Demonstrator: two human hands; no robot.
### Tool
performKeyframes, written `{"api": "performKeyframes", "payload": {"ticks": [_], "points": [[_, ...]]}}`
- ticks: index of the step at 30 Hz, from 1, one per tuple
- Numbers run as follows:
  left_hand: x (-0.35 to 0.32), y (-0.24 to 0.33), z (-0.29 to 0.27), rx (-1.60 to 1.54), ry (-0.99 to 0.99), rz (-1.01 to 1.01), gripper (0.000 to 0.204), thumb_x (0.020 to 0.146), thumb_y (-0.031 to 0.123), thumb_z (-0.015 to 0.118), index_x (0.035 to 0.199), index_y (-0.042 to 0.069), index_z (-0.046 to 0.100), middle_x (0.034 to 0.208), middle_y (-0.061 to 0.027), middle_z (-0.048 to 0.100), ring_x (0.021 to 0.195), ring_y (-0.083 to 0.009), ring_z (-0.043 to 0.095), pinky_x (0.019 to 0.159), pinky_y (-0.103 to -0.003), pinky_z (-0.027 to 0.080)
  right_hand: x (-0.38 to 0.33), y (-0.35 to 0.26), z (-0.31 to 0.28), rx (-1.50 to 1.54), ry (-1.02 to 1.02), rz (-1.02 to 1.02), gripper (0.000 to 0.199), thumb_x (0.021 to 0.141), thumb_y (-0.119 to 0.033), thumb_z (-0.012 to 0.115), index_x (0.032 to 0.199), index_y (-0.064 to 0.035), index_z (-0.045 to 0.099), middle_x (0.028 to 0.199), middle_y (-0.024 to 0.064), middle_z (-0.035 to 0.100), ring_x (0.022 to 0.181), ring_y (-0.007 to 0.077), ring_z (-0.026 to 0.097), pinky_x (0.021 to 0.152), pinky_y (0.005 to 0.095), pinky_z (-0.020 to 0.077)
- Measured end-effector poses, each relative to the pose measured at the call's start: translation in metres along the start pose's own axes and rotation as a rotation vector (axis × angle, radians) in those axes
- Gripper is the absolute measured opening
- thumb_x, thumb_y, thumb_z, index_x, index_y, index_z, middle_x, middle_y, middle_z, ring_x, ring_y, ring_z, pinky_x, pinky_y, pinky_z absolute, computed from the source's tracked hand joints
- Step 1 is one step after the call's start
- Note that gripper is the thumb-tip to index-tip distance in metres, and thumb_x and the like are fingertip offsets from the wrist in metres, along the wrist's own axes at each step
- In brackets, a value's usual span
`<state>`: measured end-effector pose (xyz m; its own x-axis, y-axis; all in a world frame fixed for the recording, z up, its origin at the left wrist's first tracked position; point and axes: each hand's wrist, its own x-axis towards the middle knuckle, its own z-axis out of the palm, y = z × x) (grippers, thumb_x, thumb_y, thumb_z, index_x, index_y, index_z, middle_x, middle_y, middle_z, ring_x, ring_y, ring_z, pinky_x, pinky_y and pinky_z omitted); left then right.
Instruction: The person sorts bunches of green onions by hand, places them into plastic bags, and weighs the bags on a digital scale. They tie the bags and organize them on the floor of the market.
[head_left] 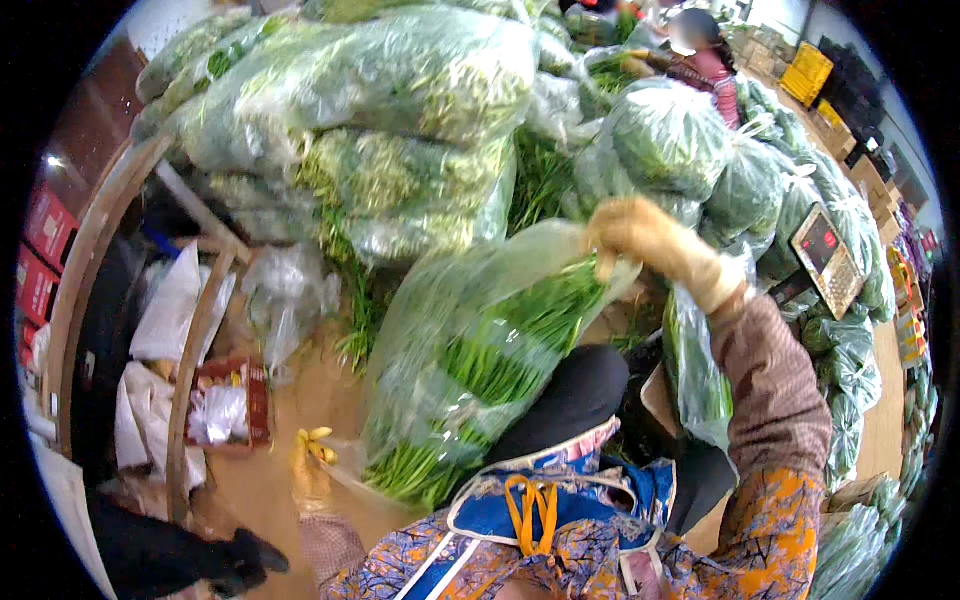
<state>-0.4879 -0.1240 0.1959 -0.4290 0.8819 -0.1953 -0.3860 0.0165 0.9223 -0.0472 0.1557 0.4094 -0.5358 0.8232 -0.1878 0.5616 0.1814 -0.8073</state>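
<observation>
A large clear plastic bag full of long green stalks rests against my knee. My right hand, in a yellowish rubber glove, grips the top edge of this bag and holds it up. My left hand, also gloved in yellow, is low at the bag's bottom corner, holding the plastic there. Root ends of the stalks show at the bag's lower end.
A tall pile of bagged greens fills the space ahead. A scale with a red display sits at the right. Another person works at the back. A red crate with plastic bags stands at the left by wooden rails.
</observation>
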Motion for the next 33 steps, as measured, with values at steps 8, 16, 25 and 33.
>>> {"api": "performKeyframes", "payload": {"ticks": [8,16,25,33], "points": [[-0.031,-0.036,0.114,-0.177,-0.226,-0.442,0.039,0.087,0.035,0.053,0.092,-0.002,0.061,0.062,-0.0057,0.057,0.046,-0.0124,0.049,0.039,-0.023,0.036,-0.052,0.065,0.028,-0.534,-0.309,-0.214,0.036,0.078,-0.036,0.057,0.088,-0.0010,0.057,0.070,0.0173,0.062,0.070,0.0340,0.062,0.061,0.0423,0.0488],[-0.086,-0.010,0.127,0.022,-0.101,-0.395,0.031,0.088,0.030,0.055,0.073,0.004,0.058,0.054,-0.0063,0.057,0.037,-0.0096,0.047,0.033,-0.021,0.035,-0.176,0.108,0.081,-0.493,0.041,-0.237,0.029,0.082,-0.025,0.051,0.086,0.0035,0.045,0.060,0.0225,0.057,0.058,0.0393,0.059,0.054,0.0470,0.0476],[0.006,0.063,0.202,0.191,-0.479,0.049,0.039,0.091,0.032,0.048,0.077,-0.002,0.061,0.055,-0.0072,0.057,0.034,-0.0098,0.043,0.033,-0.021,0.035,-0.266,0.109,0.074,-0.247,0.160,0.223,0.028,0.083,-0.025,0.048,0.091,0.0018,0.049,0.076,0.0220,0.062,0.074,0.0399,0.060,0.069,0.0454,0.0476],[0.170,0.080,0.269,0.071,-0.553,0.033,0.040,0.090,0.032,0.051,0.101,-0.006,0.059,0.068,-0.0059,0.061,0.051,-0.0097,0.057,0.041,-0.018,0.042,-0.108,0.150,-0.051,-0.253,0.417,-0.152,0.020,0.069,-0.007,0.060,0.089,-0.0043,0.061,0.080,0.0115,0.058,0.073,0.0270,0.056,0.065,0.0349,0.0460]]}}
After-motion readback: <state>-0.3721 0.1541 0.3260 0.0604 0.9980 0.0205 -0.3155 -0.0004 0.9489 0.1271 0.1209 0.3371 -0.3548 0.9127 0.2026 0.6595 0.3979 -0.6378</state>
